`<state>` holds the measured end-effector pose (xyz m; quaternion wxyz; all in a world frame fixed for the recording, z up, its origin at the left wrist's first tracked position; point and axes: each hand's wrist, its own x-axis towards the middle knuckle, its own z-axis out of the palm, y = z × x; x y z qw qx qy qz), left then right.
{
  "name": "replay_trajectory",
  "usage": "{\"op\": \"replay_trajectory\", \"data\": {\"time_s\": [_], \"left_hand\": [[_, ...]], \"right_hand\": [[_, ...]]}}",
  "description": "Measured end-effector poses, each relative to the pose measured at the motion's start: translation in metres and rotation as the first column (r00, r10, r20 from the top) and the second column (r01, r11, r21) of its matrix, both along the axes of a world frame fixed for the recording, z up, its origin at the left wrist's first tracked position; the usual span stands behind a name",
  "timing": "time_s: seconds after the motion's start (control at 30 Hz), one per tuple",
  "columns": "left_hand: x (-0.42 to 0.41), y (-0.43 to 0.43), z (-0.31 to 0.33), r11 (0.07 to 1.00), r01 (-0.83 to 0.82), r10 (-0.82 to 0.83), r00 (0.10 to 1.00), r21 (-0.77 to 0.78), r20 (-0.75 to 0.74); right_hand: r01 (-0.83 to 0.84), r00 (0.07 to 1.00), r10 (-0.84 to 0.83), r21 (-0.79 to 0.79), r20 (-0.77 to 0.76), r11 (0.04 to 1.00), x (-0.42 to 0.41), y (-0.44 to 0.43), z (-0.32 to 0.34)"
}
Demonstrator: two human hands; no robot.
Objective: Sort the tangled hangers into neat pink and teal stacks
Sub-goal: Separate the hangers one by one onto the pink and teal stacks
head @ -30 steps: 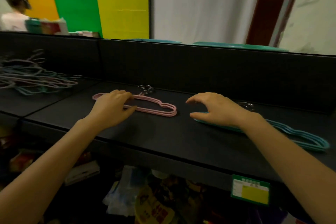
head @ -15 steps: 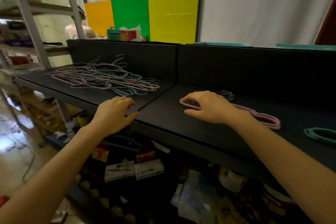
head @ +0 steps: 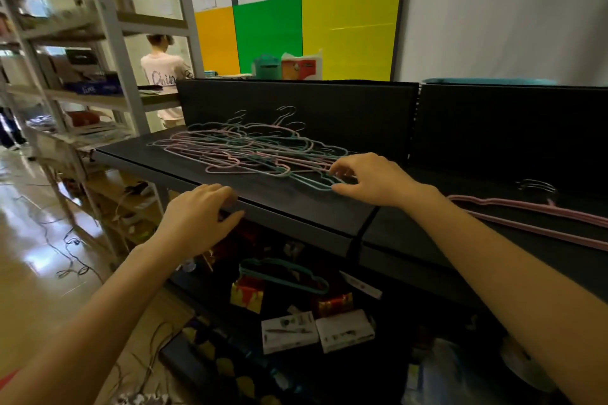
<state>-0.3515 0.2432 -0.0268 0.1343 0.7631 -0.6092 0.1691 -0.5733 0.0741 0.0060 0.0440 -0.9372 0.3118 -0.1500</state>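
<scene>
A tangled pile of pink and teal hangers [head: 243, 146] lies on the left black shelf [head: 296, 204]. My right hand [head: 373, 179] is at the pile's right end. Its thumb and curled fingers pinch the end of a teal hanger [head: 309, 181] at the front of the pile. My left hand [head: 197, 217] rests on the shelf's front edge with relaxed fingers and holds nothing. A neat pink hanger stack [head: 533, 217] lies on the right shelf section, beside my right forearm. The teal stack is out of view.
A black back panel [head: 296, 115] rises behind the pile. On the lower shelf lie a teal hanger [head: 283, 274] and small boxes [head: 289, 332]. Metal shelving [head: 108, 29] stands at the left, cables lie on the floor, and a person [head: 164, 72] stands far back.
My view swung left from the two stacks to the tangled pile. My right hand left the pink stack and reached the pile's teal hanger. My left hand moved to the shelf edge.
</scene>
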Motion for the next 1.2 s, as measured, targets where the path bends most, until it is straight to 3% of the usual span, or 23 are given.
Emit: {"op": "replay_trajectory", "data": {"time_s": [0.3,0.53,0.7,0.97,1.2], "left_hand": [[0.089,-0.037,0.000,1.000,0.014,-0.015,1.000,-0.027,-0.017],[0.157,-0.087,0.014,0.998,0.054,-0.055,0.997,-0.008,-0.047],[0.193,-0.114,0.011,0.995,0.098,-0.099,0.991,-0.016,-0.090],[0.241,-0.150,0.003,0.985,0.159,-0.165,0.981,-0.067,-0.101],[0.292,-0.184,0.005,0.968,0.228,-0.240,0.964,-0.105,-0.113]], "right_hand": [[0.137,0.990,-0.138,-0.060,-0.016,0.989,0.090,-0.063,0.000],[0.297,0.936,-0.301,-0.048,-0.185,0.954,0.127,-0.112,0.000],[0.314,0.924,-0.316,-0.041,-0.218,0.948,0.143,-0.128,-0.002],[0.405,0.914,-0.401,0.107,-0.053,0.908,0.127,-0.123,0.014],[0.507,0.845,-0.520,0.122,0.126,0.853,0.120,-0.093,0.018]]}}
